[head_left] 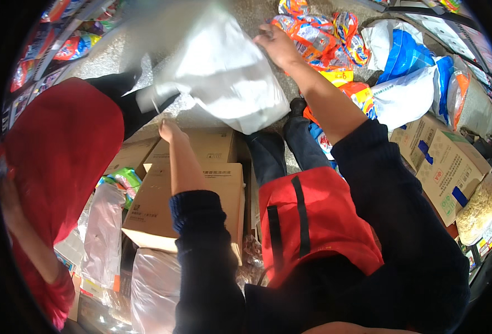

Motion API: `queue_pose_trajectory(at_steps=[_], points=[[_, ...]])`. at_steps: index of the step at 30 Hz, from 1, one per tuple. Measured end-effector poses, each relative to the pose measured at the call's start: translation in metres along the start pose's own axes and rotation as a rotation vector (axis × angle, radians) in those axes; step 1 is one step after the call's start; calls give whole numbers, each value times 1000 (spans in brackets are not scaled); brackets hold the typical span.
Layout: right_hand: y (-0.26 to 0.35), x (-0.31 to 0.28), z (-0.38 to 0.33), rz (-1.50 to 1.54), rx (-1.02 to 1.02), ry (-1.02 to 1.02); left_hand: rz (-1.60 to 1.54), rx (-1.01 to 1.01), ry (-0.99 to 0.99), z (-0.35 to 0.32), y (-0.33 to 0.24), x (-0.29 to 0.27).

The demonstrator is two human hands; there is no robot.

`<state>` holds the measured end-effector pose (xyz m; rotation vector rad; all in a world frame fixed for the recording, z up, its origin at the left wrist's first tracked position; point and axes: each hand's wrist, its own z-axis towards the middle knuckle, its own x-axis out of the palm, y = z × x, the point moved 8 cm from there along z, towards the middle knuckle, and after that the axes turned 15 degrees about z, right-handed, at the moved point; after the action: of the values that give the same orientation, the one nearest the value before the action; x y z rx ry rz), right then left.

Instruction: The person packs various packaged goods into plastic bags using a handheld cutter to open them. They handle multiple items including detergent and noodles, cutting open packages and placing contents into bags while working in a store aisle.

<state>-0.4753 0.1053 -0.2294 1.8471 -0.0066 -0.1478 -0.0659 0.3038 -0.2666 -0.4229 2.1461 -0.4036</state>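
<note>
A large white plastic sack (pixel 229 72) fills the upper middle, its upper part blurred. My right hand (pixel 278 45) is by the sack's right edge, fingers spread and slightly bent, close to orange detergent bags (pixel 313 42) on the floor. Below the sack's left corner, my left hand (pixel 171 131) is closed with its fingers curled in. Whatever it may hold is too small to make out. A pale strip (pixel 156 100) hangs just above that hand. Cardboard cartons (pixel 187 200) lie beneath my left forearm.
A person in red (pixel 62 161) stands close on my left, one arm hanging down. White and blue bags (pixel 404 67) lie on the floor at right, beside more cartons (pixel 443 167). Stocked shelves (pixel 57 50) line the upper left. Plastic-wrapped goods (pixel 154 289) sit at lower left.
</note>
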Motion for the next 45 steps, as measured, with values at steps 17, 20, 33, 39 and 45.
queue_pose_trajectory(at_steps=[17,20,33,39,45], points=[[-398,-60,-182,-166,607,-17,283,-468,332,28,333,206],[-412,-55,-191,-136,678,-27,170,-514,244,18,355,215],[-288,-27,-185,-422,556,-9,165,-253,238,-38,304,147],[-29,35,-122,-470,373,278,10,-228,26,-103,135,14],[326,45,-164,434,178,502,-615,607,-158,-257,-148,-277]])
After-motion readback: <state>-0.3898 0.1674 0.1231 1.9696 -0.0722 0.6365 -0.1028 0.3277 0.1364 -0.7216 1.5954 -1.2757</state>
